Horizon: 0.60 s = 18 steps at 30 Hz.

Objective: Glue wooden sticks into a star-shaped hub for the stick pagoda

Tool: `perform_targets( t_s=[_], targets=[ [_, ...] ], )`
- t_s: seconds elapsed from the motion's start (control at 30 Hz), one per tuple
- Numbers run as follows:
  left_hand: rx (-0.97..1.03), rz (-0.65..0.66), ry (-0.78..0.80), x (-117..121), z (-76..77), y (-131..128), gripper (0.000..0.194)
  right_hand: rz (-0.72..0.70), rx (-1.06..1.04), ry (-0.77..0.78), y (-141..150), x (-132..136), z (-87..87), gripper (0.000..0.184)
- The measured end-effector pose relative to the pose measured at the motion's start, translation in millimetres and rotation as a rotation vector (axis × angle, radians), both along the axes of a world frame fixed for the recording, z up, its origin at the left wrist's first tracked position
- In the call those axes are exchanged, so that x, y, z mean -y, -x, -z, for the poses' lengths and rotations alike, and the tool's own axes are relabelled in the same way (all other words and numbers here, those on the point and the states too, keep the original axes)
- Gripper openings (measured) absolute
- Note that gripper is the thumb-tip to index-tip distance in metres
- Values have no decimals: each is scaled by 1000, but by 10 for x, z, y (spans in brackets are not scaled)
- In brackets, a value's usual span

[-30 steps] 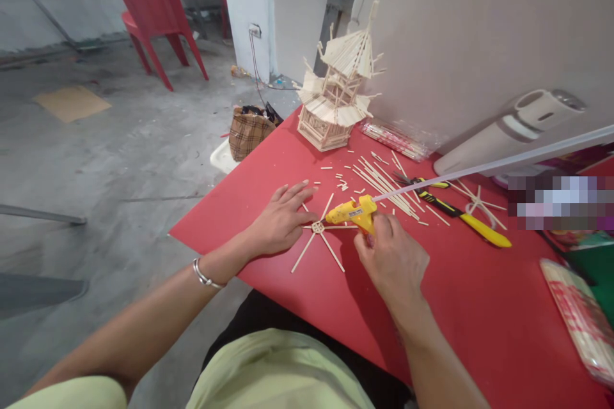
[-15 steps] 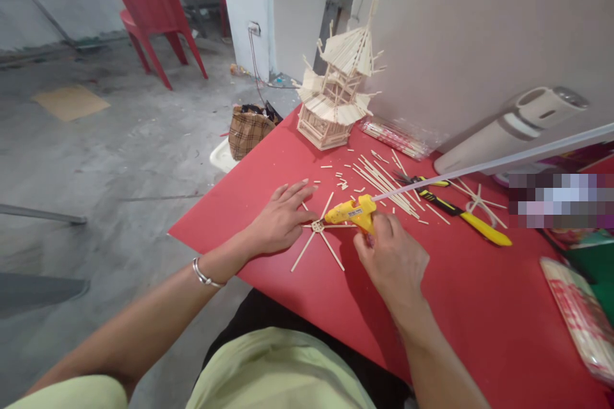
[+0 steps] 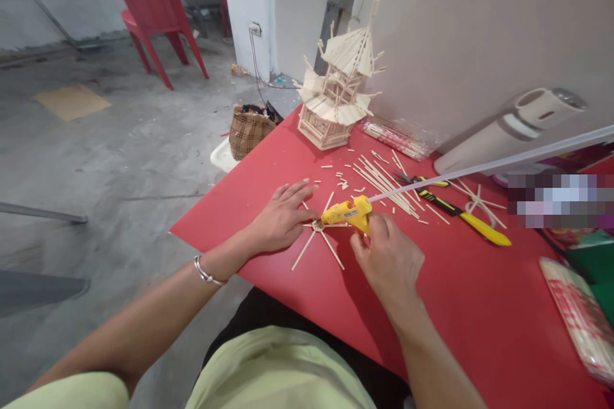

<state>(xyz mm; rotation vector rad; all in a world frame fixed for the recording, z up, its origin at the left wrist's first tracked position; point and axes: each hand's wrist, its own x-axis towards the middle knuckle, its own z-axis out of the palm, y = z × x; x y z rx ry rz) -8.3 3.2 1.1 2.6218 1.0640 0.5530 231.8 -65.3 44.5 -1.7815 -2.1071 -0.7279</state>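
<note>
My right hand is wrapped round the handle of a yellow glue gun, which has a long translucent glue stick running out of its back. The gun's nozzle points left and down at the hub of a star-shaped frame of thin wooden sticks lying on the red table. The nozzle tip covers part of the hub. My left hand lies with fingers spread at the frame's left side, its thumb close to the hub and over some of the sticks.
A stick-built pagoda model stands at the table's far corner. Loose sticks, short offcuts and yellow-black pliers lie beyond the glue gun. Packs of sticks, a second star frame and a pale cylinder are at right.
The glue gun and my right hand have shifted slightly left, so the nozzle now covers more of the frame's hub. My left hand stays in place.
</note>
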Motion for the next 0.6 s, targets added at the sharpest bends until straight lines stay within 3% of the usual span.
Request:
perform_targets(
  t_s=[0.6],
  targets=[
    [-13, 4, 5, 0, 1, -1, 49, -9, 17, -41, -21, 1, 40, 23]
  ],
)
